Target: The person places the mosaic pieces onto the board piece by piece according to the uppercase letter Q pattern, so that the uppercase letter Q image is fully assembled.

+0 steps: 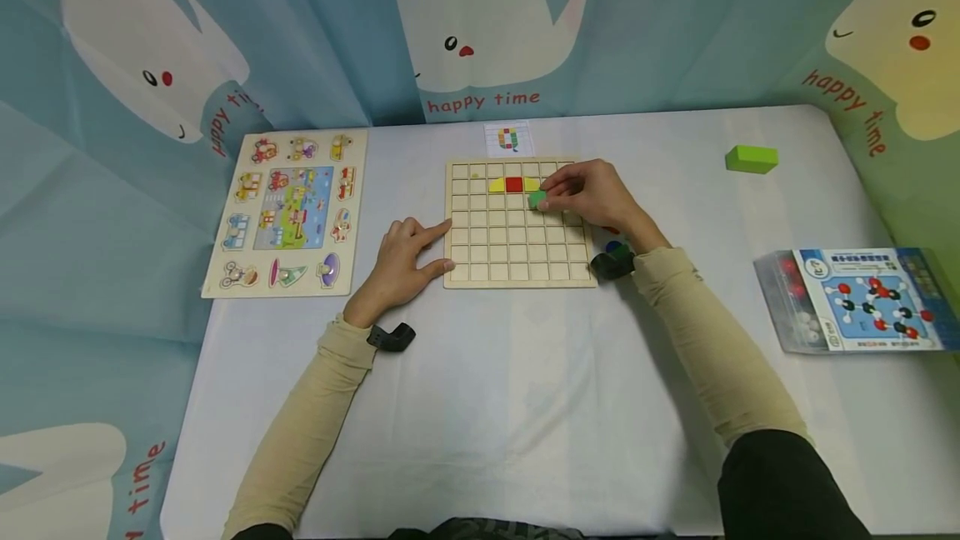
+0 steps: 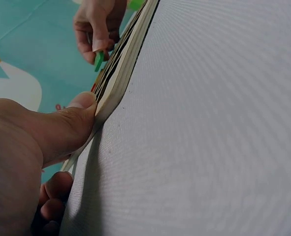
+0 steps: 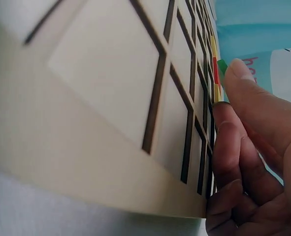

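Note:
A wooden grid board (image 1: 517, 283) lies on the white table. In one of its upper rows sit a yellow piece (image 1: 497, 185), a red square (image 1: 513, 184) and a second yellow piece (image 1: 531, 184), side by side. Just below that second yellow piece, my right hand (image 1: 596, 190) pinches a small green tile (image 1: 537, 199) between thumb and fingers, over the grid. My left hand (image 1: 401, 265) is at the board's left edge, with index finger and thumb stretched out and their tips touching it. In the left wrist view the thumb (image 2: 76, 115) presses near the board's corner.
A small pattern card (image 1: 495, 136) lies behind the board. To the left is a wooden vehicle puzzle (image 1: 345, 265). A green block (image 1: 752, 159) and a boxed molecule set (image 1: 877, 298) stand at the right. Coloured pieces (image 1: 615, 247) lie partly hidden by the right wrist.

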`<state>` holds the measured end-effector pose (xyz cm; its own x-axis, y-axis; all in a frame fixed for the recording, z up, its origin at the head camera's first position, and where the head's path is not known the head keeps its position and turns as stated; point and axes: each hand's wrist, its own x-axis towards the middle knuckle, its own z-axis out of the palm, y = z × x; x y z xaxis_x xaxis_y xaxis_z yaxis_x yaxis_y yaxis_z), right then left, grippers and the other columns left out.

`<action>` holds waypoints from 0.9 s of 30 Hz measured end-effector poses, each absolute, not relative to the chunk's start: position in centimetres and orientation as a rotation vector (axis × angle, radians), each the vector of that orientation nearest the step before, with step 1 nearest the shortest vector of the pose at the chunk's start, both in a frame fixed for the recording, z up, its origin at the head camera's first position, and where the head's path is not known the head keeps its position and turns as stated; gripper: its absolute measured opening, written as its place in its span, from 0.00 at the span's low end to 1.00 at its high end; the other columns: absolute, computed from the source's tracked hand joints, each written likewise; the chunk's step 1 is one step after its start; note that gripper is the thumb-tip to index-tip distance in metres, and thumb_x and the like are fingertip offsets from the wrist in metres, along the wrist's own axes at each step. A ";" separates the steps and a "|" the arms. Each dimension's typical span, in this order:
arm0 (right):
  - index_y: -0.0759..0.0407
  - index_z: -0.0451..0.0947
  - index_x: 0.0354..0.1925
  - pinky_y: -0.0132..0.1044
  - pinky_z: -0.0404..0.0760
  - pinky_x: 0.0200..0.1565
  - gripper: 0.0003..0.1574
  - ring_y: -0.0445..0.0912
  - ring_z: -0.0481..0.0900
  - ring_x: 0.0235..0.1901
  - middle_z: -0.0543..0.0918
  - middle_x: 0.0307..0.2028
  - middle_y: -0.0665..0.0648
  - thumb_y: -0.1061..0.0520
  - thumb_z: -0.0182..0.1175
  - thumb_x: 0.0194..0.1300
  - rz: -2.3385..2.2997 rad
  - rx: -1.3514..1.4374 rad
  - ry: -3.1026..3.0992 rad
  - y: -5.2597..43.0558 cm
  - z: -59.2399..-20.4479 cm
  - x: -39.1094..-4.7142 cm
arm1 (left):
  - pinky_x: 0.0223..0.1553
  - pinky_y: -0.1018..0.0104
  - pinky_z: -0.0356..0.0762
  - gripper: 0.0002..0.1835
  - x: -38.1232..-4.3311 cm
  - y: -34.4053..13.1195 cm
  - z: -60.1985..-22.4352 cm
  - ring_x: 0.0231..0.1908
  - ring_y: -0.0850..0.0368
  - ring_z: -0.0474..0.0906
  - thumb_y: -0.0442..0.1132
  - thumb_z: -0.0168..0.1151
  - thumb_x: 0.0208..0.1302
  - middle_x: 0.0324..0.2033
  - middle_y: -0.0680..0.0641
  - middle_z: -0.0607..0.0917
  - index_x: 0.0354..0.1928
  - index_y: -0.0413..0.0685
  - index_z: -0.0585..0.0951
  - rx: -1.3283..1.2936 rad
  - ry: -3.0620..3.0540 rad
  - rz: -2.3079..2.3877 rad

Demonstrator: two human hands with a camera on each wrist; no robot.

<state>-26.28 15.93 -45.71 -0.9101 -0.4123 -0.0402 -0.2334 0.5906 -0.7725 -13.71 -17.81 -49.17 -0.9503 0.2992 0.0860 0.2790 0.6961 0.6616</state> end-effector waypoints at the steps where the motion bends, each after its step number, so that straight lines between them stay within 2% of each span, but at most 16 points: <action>1: 0.60 0.90 0.47 0.27 0.78 0.41 0.18 0.45 0.85 0.36 0.90 0.40 0.60 0.53 0.79 0.62 -1.212 -0.539 2.605 15.9 -45.7 -26.3 | 0.48 0.56 0.56 0.37 -13.7 -17.8 -49.2 0.42 0.47 0.60 0.46 0.74 0.68 0.40 0.42 0.72 0.77 0.48 0.74 0.490 2.868 1.110; 27: 0.59 0.90 0.44 0.29 0.75 0.37 0.17 0.47 0.80 0.34 0.88 0.35 0.58 0.54 0.81 0.59 -1.153 -0.490 2.648 15.0 -45.8 -26.4 | 0.47 0.56 0.55 0.37 -13.7 -17.7 -49.2 0.41 0.48 0.59 0.45 0.75 0.67 0.39 0.42 0.72 0.76 0.47 0.74 0.503 2.880 1.113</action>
<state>-26.41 15.01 -45.82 -0.9222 -0.3819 -0.0602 -0.2162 0.6386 -0.7386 -13.70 -17.74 -49.17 -0.9482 0.3005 0.1027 0.2915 0.6951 0.6572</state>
